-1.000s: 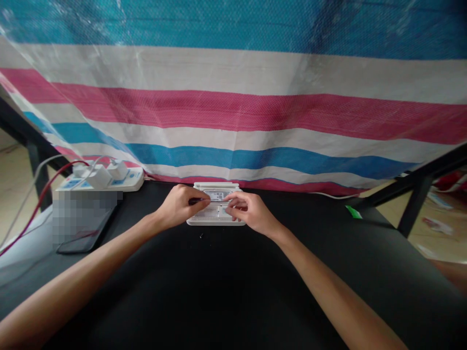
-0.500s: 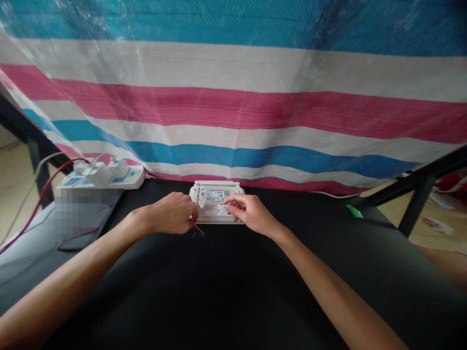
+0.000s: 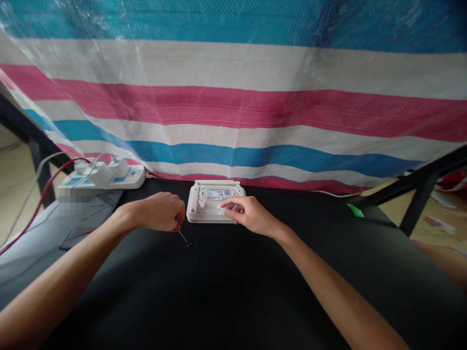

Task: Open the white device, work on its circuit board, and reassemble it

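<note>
My left hand (image 3: 165, 212) is closed around a small screwdriver (image 3: 183, 237), just left of a white router (image 3: 206, 212). The handle is mostly hidden in my fist. Its thin metal shaft slants down to the right, with a tiny dark bit at the tip that I cannot make out, perhaps a screw. The router lies bottom up, showing a printed label, vent holes and a folded antenna along its far edge. Over the router's right part, my right hand (image 3: 251, 215) grips it with curled fingers, hiding the right end.
A power strip (image 3: 134, 176) with white plugs and red and grey cables stands at the back left. Nearby lies a dark flat tablet-like thing (image 3: 82, 233), partly blurred out. A green packet (image 3: 355, 210) lies right on the black table (image 3: 233, 287). Striped sheeting (image 3: 233, 109) hangs behind.
My left hand has moved left, off the router's left edge, taking the screwdriver with it. The router's left corner now shows. My right hand has hardly moved on the router.
</note>
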A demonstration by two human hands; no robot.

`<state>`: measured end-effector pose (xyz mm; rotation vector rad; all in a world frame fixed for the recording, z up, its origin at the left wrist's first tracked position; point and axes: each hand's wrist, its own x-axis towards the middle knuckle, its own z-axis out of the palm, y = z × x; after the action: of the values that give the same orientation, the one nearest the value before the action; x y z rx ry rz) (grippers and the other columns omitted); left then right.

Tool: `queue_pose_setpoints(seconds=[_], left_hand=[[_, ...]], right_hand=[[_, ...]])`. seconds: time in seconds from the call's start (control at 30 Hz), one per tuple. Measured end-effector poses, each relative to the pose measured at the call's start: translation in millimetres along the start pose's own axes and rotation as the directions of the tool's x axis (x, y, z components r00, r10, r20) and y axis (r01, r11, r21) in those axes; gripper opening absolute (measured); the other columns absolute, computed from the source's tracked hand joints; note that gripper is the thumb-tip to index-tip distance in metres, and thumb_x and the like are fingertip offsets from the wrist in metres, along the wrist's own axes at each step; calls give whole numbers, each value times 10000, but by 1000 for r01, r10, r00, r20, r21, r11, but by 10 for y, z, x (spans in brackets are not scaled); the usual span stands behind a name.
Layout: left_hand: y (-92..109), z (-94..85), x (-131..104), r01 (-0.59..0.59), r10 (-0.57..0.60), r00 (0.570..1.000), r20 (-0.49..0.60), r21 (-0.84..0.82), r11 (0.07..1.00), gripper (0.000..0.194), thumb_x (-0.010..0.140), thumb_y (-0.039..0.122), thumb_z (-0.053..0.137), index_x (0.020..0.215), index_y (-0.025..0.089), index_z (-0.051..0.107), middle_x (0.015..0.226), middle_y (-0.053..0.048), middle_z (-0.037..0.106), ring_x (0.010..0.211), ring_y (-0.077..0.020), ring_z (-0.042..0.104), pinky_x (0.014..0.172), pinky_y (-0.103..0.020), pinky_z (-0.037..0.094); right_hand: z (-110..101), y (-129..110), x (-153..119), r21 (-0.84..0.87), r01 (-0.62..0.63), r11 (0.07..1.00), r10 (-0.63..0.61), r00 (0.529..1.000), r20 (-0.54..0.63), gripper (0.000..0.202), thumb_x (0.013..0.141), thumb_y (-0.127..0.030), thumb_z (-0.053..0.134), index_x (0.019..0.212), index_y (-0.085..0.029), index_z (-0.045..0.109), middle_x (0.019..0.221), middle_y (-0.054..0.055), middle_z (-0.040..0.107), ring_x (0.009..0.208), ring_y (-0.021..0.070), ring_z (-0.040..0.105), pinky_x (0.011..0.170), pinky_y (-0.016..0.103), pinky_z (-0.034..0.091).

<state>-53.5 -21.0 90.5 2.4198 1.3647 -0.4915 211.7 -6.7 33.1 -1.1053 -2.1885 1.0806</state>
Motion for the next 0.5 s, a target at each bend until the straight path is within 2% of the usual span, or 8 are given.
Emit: queue_pose_setpoints(seconds=[0.17,0.33,0.4,0.5], left_hand=[[33,42,50,-15,15,1000,2,-10,1000,193,747,226,653,845,269,813,898,-66,763,882,-268,695,729,-309,446],[69,46,56,-100,101,995,13,-63,993,169,756,214,672,819,280,813,844,-29,764,820,-225,689,691,-277,418],[64,41,58,-140,138,990,-30,-92,986,153,766,211,685,819,275,813,817,-18,762,785,-201,681,677,-260,407],[42,32,83,-227,202,962,-181,-129,965,160,824,221,667,877,259,813,802,-12,762,736,-167,669,674,-239,401]], right_hand=[[-9,-9,-3,-15,-8,1000,9,1000,11,215,901,-273,625,1050,-158,730,849,46,710,616,114,602,590,237,443],[-10,-22,3,-13,-17,1000,17,1000,20,223,911,-283,619,1056,-152,727,842,51,705,601,115,601,583,242,442],[-7,-23,3,-1,-21,1000,21,999,24,236,913,-290,616,1067,-147,725,844,52,702,580,112,597,575,245,445],[-7,-32,-4,38,-17,999,16,999,39,250,896,-290,638,1074,-136,725,863,60,702,608,120,614,596,251,467]])
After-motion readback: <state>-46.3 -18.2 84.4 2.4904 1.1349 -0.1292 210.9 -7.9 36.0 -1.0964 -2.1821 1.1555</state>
